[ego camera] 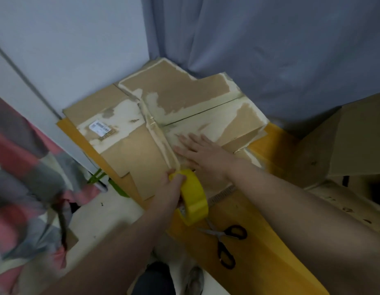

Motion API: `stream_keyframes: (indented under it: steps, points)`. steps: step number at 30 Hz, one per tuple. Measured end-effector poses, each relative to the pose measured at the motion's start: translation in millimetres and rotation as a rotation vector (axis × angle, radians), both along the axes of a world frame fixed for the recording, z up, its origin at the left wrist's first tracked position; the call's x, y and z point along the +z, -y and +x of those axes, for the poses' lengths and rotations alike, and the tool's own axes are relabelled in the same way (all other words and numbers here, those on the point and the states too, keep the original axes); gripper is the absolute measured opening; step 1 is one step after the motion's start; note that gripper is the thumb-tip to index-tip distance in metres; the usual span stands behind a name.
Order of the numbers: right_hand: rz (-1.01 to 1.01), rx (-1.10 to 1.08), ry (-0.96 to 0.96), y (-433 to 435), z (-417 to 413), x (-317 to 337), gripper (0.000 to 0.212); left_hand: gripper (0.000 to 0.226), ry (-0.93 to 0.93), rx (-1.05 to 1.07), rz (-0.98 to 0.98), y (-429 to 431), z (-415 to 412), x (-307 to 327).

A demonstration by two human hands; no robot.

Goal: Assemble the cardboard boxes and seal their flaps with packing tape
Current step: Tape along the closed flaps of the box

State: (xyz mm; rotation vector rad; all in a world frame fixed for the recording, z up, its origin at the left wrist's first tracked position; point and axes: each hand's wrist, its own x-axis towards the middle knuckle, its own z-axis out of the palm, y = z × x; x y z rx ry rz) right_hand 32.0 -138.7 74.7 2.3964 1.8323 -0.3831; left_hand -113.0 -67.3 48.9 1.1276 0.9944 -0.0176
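A worn cardboard box (129, 150) with torn paper patches and a white label lies on the yellow table (248, 248), its flaps folded shut. A strip of tape runs down its centre seam toward me. My left hand (174, 188) grips a yellow roll of packing tape (194, 199) at the near end of that seam. My right hand (199, 152) lies flat with straight fingers, pressing the right flap just beside the seam. A second cardboard box (191, 90) rests partly on top at the back.
Black-handled scissors (225, 241) lie on the table near me. A large cardboard box (344, 145) stands at the right. A grey curtain (270, 50) hangs behind. Pink and grey fabric (21, 167) is at the left, over a pale floor.
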Motion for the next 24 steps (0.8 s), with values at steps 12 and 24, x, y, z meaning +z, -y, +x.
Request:
stream_keyframes:
  steps: [12,24]
  points:
    - [0.036,-0.082,-0.328,-7.3,13.7,-3.3,0.05,0.035,-0.069,0.009,0.103,5.8,4.5,-1.8]
    - [0.144,-0.143,-0.058,-8.3,-6.1,-21.3,0.056,0.056,0.079,0.206,0.03,30.0,-0.7,-8.5]
